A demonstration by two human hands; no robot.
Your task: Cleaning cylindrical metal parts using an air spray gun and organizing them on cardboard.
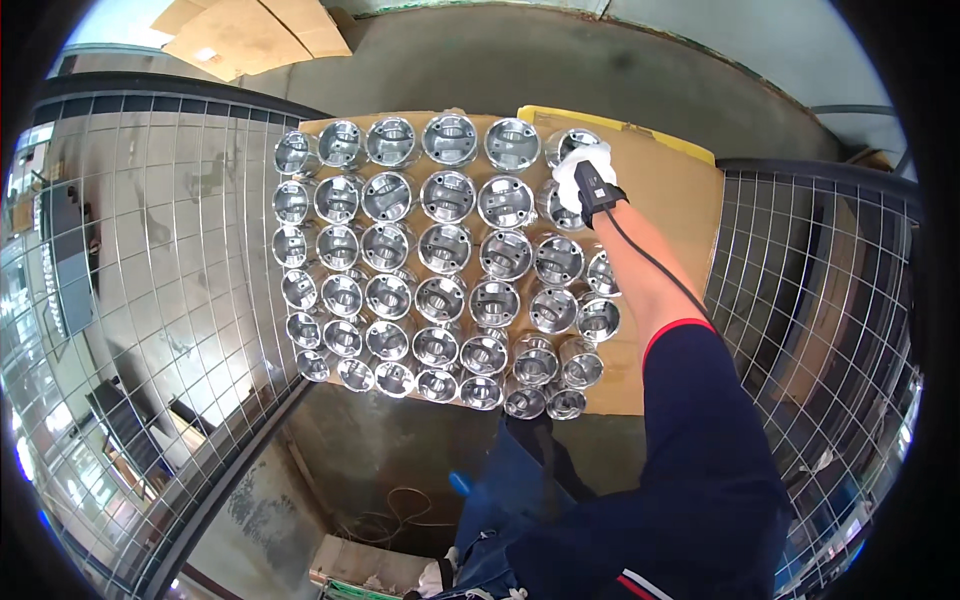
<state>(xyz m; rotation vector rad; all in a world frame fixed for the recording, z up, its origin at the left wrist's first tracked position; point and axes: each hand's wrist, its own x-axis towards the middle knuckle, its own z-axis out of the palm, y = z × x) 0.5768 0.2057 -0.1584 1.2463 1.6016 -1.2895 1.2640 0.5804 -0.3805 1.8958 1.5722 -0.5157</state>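
Note:
Several rows of shiny metal pistons (447,194) stand on a sheet of brown cardboard (660,190), most with their hollow ends up. My right hand (583,172), in a white glove with a black device strapped at the wrist, reaches to the far right end of the rows. Its fingers close on the rim of a piston (566,146) in the farthest row, covering that piston's right side. Just nearer, another piston (560,207) is partly hidden by the hand. At the lower edge, a small white glove-like shape (436,578) appears to be my left hand; its fingers cannot be made out.
Wire mesh walls with dark frames rise at the left (180,250) and right (800,300). A yellow edge (620,124) shows beneath the cardboard's far side. Folded cardboard (250,40) lies at the far left. A thin looped cable (405,510) is on the floor below.

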